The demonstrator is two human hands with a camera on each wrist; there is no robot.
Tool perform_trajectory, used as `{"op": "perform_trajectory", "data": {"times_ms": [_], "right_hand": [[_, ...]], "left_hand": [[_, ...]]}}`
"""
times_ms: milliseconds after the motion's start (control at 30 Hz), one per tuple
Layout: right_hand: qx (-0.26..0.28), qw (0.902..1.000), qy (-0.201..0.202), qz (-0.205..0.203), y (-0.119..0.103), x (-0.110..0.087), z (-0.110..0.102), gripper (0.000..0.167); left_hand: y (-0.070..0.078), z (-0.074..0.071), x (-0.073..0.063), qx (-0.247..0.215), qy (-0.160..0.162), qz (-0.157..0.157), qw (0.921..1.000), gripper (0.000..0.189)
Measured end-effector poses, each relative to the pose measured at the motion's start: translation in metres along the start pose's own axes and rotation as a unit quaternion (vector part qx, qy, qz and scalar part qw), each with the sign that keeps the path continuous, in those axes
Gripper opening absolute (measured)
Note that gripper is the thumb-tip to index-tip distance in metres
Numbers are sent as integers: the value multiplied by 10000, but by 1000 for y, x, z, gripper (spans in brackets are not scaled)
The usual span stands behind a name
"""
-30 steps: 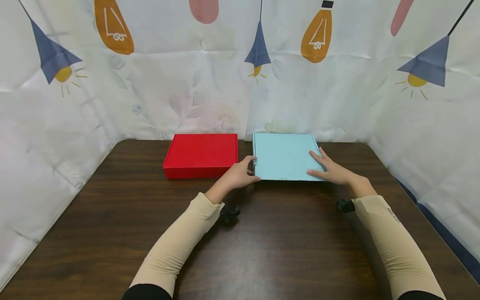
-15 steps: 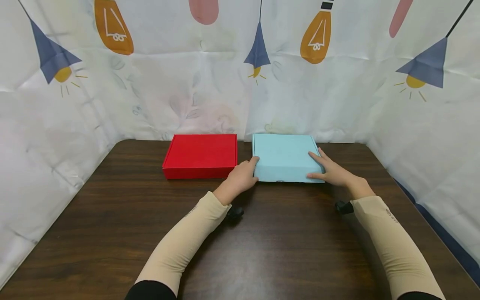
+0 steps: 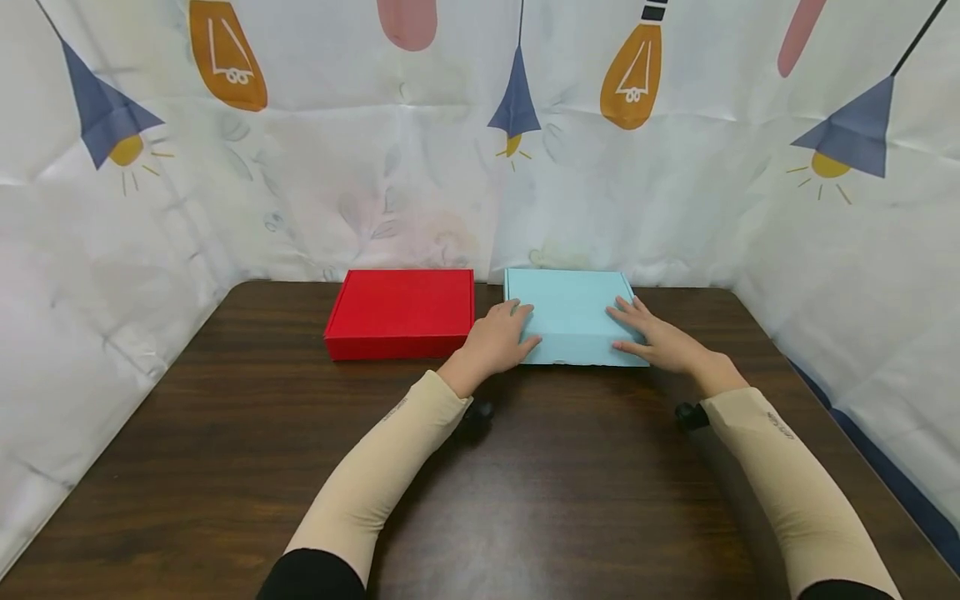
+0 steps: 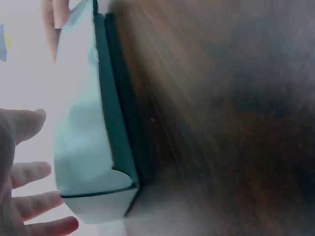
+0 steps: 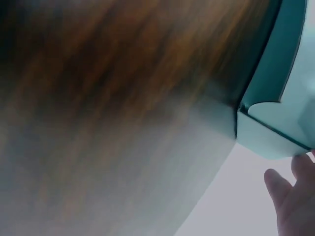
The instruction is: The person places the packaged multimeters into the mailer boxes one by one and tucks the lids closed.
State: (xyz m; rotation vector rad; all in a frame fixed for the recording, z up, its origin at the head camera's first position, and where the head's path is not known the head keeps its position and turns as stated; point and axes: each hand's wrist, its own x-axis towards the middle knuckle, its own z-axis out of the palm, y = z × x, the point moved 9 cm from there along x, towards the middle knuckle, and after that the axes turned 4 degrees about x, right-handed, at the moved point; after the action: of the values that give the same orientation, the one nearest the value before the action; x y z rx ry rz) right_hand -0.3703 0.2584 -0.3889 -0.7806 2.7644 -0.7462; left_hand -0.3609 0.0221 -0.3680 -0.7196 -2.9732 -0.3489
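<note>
A light blue cardboard box (image 3: 573,308) lies lidded at the back of the table, its front flap (image 4: 83,147) sloping down and standing a little off the front wall in the left wrist view. My left hand (image 3: 497,337) is over the box's left front corner, fingers spread and fairly straight. On the right side, my right hand (image 3: 666,342) rests at the box's edge with its fingers spread over the top. In the right wrist view only part of the right hand (image 5: 298,196) shows, beside the box's corner. Neither hand grips anything.
A red lidded box (image 3: 405,308) lies just left of the blue one, near my left hand. Both are on a dark wooden table (image 3: 562,483). A white printed curtain (image 3: 315,183) hangs behind and along the sides.
The blue box's front flap has come down over its front. My left hand has shifted from the left side onto the front corner and spread its fingers. My right hand has barely moved.
</note>
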Motion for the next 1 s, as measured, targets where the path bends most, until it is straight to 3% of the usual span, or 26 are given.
{"op": "perform_trajectory", "data": {"times_ms": [100, 200, 333, 633, 1000], "right_hand": [[-25, 9999, -97, 14, 1, 2, 0, 80], [-189, 9996, -203, -28, 1, 2, 0, 93], [-514, 9984, -240, 23, 5, 2, -2, 111], [-723, 9972, -189, -27, 7, 6, -1, 115], [-1745, 9843, 245, -132, -8, 13, -4, 111]], "left_hand": [[-3, 10, 5, 107, -427, 56, 9990, 67], [-5, 20, 8, 242, -841, 154, 9960, 74], [-5, 25, 14, 419, -1106, 389, 9922, 82], [-6, 28, 24, 958, -1286, 748, 9842, 93], [-6, 27, 24, 683, -1277, 587, 9877, 93]]}}
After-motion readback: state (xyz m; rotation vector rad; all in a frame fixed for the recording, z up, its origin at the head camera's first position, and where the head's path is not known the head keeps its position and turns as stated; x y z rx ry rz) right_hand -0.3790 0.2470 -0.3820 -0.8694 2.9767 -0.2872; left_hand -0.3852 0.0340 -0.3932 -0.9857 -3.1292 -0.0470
